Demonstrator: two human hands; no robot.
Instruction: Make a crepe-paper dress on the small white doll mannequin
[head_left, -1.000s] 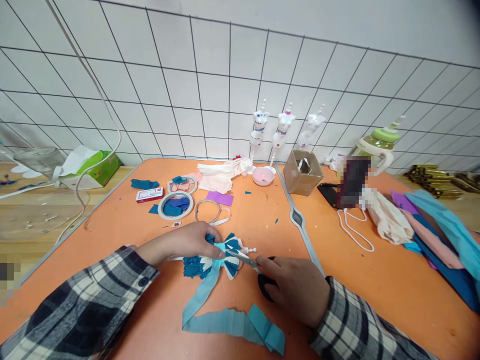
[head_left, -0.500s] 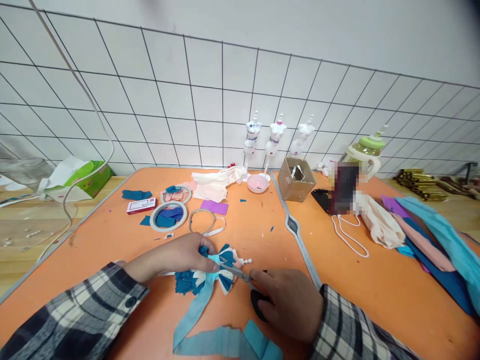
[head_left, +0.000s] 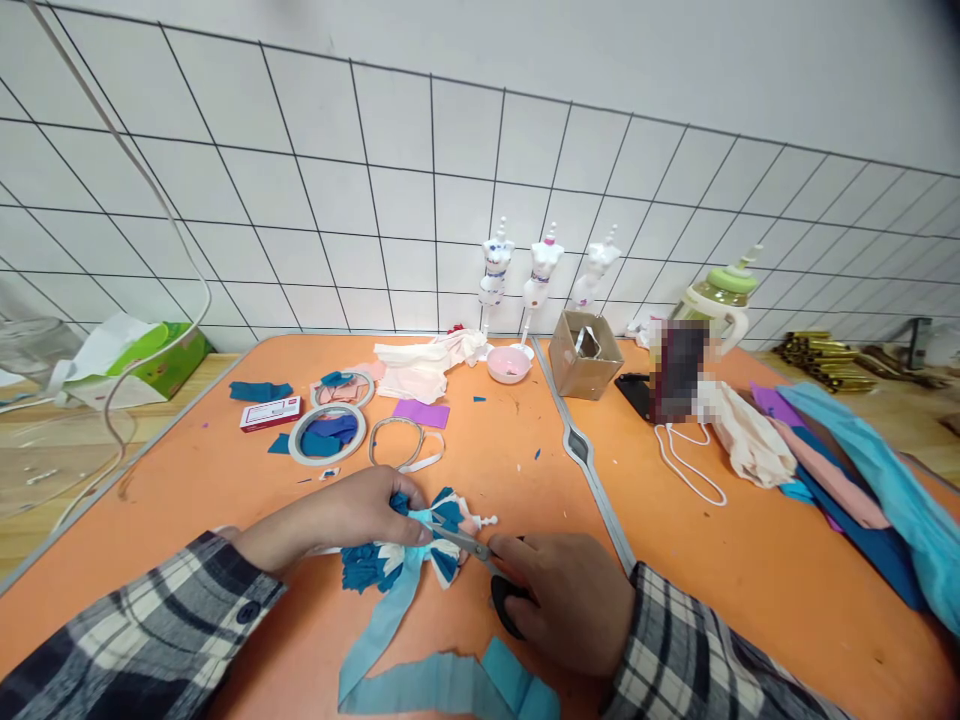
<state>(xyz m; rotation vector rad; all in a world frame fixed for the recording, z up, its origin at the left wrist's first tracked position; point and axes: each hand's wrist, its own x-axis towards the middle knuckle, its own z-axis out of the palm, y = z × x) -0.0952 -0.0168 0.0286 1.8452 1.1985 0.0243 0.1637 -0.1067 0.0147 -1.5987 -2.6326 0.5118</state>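
Note:
A small mannequin [head_left: 487,521] lies on its side, dressed in dark blue, white and light blue crepe paper [head_left: 367,566]. My left hand [head_left: 367,512] is closed over its waist, thumb pressed on the light blue paper. From there a light blue paper strip [head_left: 386,612] trails toward the front edge, ending in a folded part. My right hand [head_left: 566,595] grips black-handled scissors [head_left: 466,543]. The scissor blades reach the paper beside my left thumb, and their tips are partly lost against it.
Behind my hands lie tape rolls [head_left: 297,450], a small box [head_left: 271,413] and a purple paper piece [head_left: 421,413]. Three mannequins [head_left: 545,265], a pink bowl [head_left: 510,366] and a cardboard box [head_left: 585,360] stand at the back. Coloured paper [head_left: 840,480] and a phone [head_left: 681,375] are right.
The camera view has turned slightly, so everything sits a little further left. Both hands, the scissors and the dressed mannequin keep nearly the same places relative to each other.

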